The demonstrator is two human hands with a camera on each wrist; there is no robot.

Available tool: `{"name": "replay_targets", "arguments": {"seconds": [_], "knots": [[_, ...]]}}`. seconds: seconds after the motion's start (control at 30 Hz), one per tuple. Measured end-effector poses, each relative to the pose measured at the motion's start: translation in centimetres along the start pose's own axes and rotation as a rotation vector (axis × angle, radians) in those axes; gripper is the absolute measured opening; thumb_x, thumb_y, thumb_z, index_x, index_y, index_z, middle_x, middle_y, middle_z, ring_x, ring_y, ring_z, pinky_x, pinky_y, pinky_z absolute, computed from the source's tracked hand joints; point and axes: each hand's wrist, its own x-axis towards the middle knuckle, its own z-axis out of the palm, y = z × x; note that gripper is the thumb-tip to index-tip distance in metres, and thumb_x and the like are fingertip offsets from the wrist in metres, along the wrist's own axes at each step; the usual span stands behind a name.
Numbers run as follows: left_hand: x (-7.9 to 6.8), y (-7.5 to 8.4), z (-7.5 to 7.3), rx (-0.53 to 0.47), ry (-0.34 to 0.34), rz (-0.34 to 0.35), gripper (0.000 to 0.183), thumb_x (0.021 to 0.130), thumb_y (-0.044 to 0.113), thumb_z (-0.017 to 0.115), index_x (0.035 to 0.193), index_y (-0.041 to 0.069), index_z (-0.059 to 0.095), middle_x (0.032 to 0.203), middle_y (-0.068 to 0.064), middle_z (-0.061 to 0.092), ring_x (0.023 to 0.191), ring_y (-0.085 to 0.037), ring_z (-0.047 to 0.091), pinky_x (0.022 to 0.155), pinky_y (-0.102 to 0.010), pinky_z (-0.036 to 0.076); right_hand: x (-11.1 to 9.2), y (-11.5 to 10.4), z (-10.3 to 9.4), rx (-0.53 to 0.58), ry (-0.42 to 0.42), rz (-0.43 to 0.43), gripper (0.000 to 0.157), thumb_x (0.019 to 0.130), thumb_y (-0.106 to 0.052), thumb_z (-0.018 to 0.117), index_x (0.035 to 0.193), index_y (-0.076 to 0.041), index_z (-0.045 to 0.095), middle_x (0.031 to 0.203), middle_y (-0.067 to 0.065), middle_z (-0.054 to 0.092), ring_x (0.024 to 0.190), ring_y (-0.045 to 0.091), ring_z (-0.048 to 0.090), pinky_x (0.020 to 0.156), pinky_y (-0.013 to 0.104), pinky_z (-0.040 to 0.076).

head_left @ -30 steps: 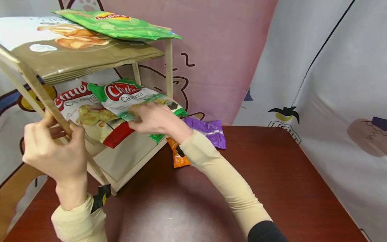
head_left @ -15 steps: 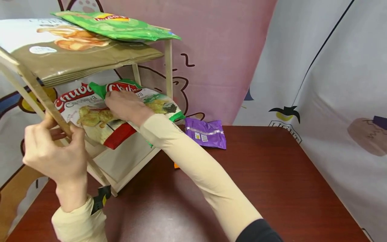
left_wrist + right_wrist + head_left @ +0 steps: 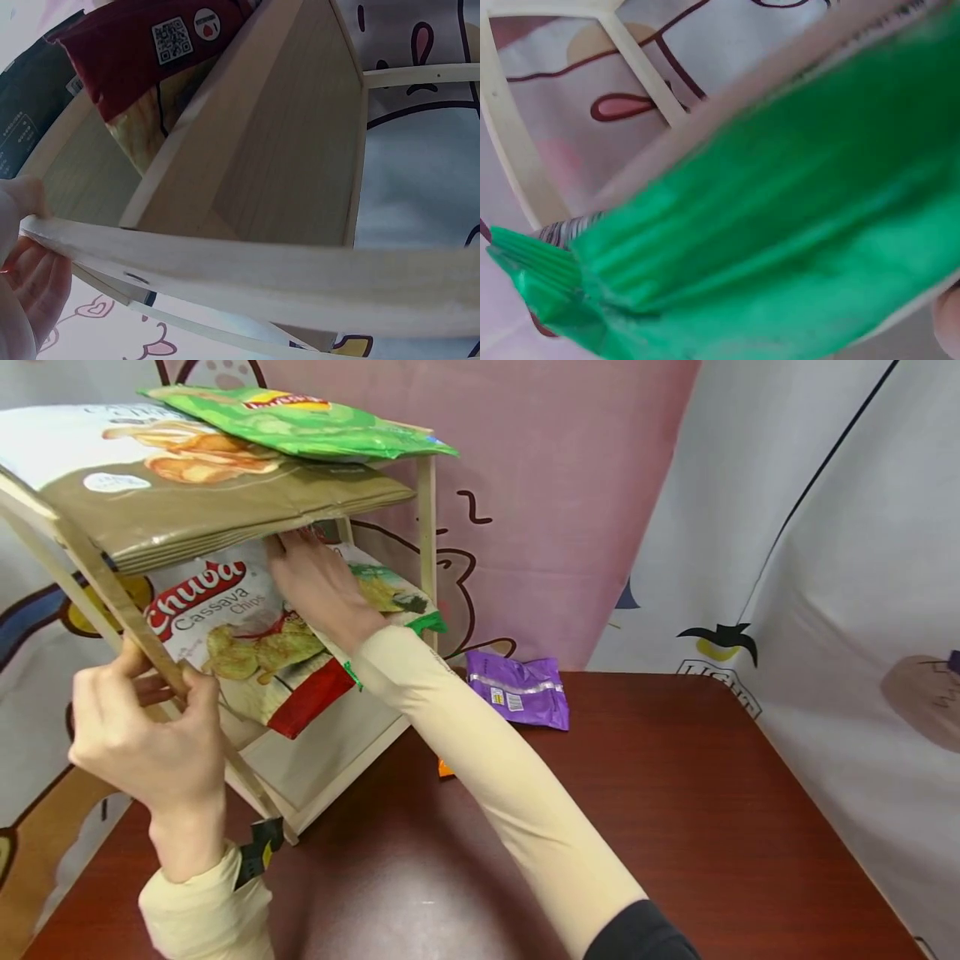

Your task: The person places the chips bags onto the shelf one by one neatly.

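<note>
My left hand (image 3: pixel 150 731) grips the near front post (image 3: pixel 108 585) of a light wooden shelf rack. In the left wrist view its fingers (image 3: pixel 45 292) wrap the post's end of the frame. Inside the lower tier, my right hand (image 3: pixel 318 581) holds a green-and-white bag of cassava chips (image 3: pixel 382 587) near its top; the fingertips are partly hidden under the upper tier. The bag's green end (image 3: pixel 727 240) fills much of the right wrist view. To the left, a red-and-white bag of cassava chips (image 3: pixel 258 647) leans upright on the tier, its red bottom band facing me.
On the upper tier lie a large brown-and-white chip bag (image 3: pixel 247 514) and a green chip bag (image 3: pixel 322 427). A purple packet (image 3: pixel 517 689) rests on the brown table (image 3: pixel 675 802) right of the rack. My right sleeve covers most of an orange packet (image 3: pixel 446 769).
My right hand has moved left and up to the green-and-white bag's top, and the bag has shifted back and up with it. The left hand keeps its grip on the post.
</note>
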Motion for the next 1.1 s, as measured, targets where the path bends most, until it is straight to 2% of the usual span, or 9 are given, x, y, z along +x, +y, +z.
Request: {"name": "replay_targets", "arguments": {"seconds": [0.1,0.2,0.3,0.4,0.53,0.67,0.77,0.97,1.1], "knots": [[-0.1,0.1,0.1,-0.003,-0.001,-0.007,0.028,0.073,0.011,0.061,0.097,0.002,0.072,0.082,-0.026,0.063,0.07,-0.039,0.059,0.07,-0.006,0.03,0.5,-0.3,-0.2,-0.031,-0.054,-0.009,0.045,0.102,-0.009,0.029,0.146,-0.013,0.036,0.149,0.003,0.04,0.134,0.016,0.042,0.092,0.023,0.049],[-0.1,0.1,0.1,0.002,0.001,-0.001,0.027,0.073,0.012,0.06,0.095,0.002,0.071,0.082,-0.025,0.063,0.07,-0.04,0.059,0.071,-0.003,0.025,1.1,-0.9,0.0,-0.011,-0.251,-0.008,0.05,0.103,-0.014,0.029,0.152,-0.021,0.022,0.158,-0.004,0.023,0.144,0.011,0.027,0.107,0.022,0.038],[0.0,0.1,0.0,0.009,0.0,0.008,0.028,0.073,0.013,0.06,0.095,0.001,0.071,0.082,-0.025,0.063,0.071,-0.04,0.06,0.07,-0.005,0.024,1.4,-1.2,0.3,0.106,-0.43,0.012,0.05,0.102,-0.023,0.03,0.151,-0.026,0.022,0.159,-0.008,0.021,0.144,0.005,0.024,0.108,0.019,0.035],[0.1,0.1,-0.1,0.009,0.0,0.01,0.028,0.073,0.013,0.059,0.095,0.001,0.071,0.083,-0.026,0.064,0.072,-0.041,0.061,0.071,-0.005,0.024,1.0,-1.3,0.4,0.249,-0.523,0.053,0.051,0.1,-0.032,0.033,0.15,-0.032,0.024,0.157,-0.013,0.024,0.143,0.001,0.023,0.108,0.019,0.033],[0.2,0.1,-0.1,0.012,0.002,0.009,0.028,0.073,0.013,0.059,0.096,0.001,0.071,0.084,-0.026,0.064,0.074,-0.041,0.059,0.072,-0.006,0.024,-0.4,-1.4,0.4,0.315,-0.497,0.089,0.059,0.096,-0.034,0.04,0.151,-0.033,0.019,0.142,-0.005,0.047,0.12,0.005,0.048,0.089,0.022,0.044],[0.3,0.1,-0.2,0.01,-0.007,-0.006,0.028,0.073,0.012,0.059,0.097,0.002,0.071,0.085,-0.026,0.064,0.076,-0.041,0.061,0.072,-0.006,0.026,-1.7,-2.0,0.2,0.259,-0.44,0.128,0.038,0.095,-0.032,0.046,0.132,-0.026,0.053,0.112,-0.004,0.058,0.092,0.01,0.053,0.072,0.027,0.047],[0.3,0.1,-0.2,0.018,-0.014,-0.015,0.027,0.074,0.012,0.06,0.097,0.003,0.071,0.086,-0.022,0.066,0.074,-0.04,0.063,0.072,-0.004,0.026,-2.1,-2.4,0.3,0.221,-0.401,0.098,0.025,0.099,-0.026,0.042,0.111,-0.024,0.063,0.117,-0.002,0.058,0.1,0.013,0.056,0.078,0.028,0.049],[0.0,0.1,0.0,0.019,-0.011,-0.021,0.027,0.073,0.012,0.06,0.097,0.005,0.072,0.084,-0.021,0.066,0.072,-0.038,0.061,0.07,0.002,0.025,-1.6,-2.2,0.9,0.209,-0.29,0.063,0.032,0.101,-0.015,0.037,0.116,-0.02,0.065,0.115,0.0,0.06,0.102,0.011,0.058,0.079,0.025,0.05],[0.0,0.2,0.0,0.013,-0.008,-0.013,0.028,0.073,0.013,0.06,0.097,0.005,0.072,0.084,-0.025,0.065,0.073,-0.039,0.059,0.07,0.001,0.024,-1.8,-2.1,1.4,0.254,-0.317,0.077,0.027,0.098,-0.018,0.042,0.11,-0.018,0.066,0.112,-0.001,0.062,0.1,0.011,0.059,0.076,0.025,0.051]]}}
